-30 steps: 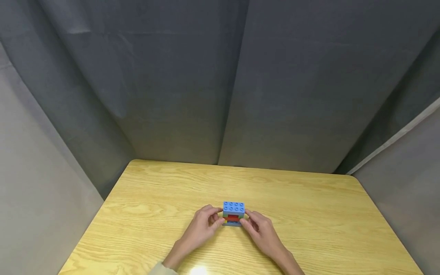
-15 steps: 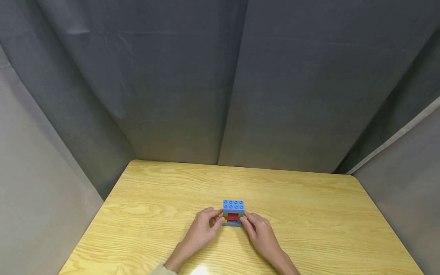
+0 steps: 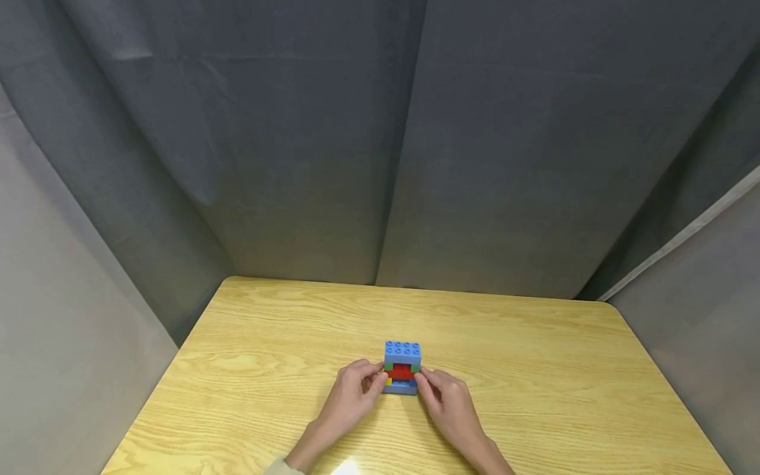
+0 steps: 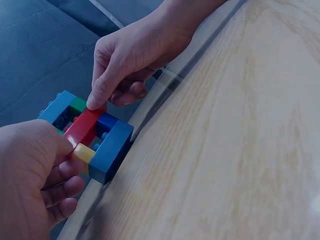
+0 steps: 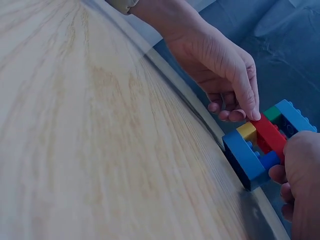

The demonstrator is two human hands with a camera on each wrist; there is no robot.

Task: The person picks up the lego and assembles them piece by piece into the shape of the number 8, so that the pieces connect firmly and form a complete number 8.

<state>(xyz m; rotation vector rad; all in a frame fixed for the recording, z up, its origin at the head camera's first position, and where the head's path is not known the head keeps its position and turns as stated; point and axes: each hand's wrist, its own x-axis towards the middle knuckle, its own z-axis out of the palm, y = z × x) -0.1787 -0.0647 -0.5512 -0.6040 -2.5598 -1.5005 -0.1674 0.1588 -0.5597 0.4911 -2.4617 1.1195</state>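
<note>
A stack of toy building bricks (image 3: 401, 373) stands between both hands near the middle of the table. It has a wide blue brick at the bottom, small yellow and dark blue ones above, then a red brick (image 4: 83, 126), small green ones and a studded blue brick (image 3: 402, 352) on top. My left hand (image 3: 351, 394) pinches the stack's left end, its thumb at the red brick beside the yellow brick (image 5: 247, 131). From the other end my right hand (image 3: 452, 406) pinches it likewise. Whether the base touches the table is unclear.
The wooden table (image 3: 285, 330) stretches around the hands, with rounded far corners. Dark grey curtains (image 3: 297, 165) hang behind it. Paler fabric panels (image 3: 65, 297) flank it on both sides.
The stack has tipped so its top leans away and more of its front face shows. Both hands keep their hold, with the right hand shifted slightly left.
</note>
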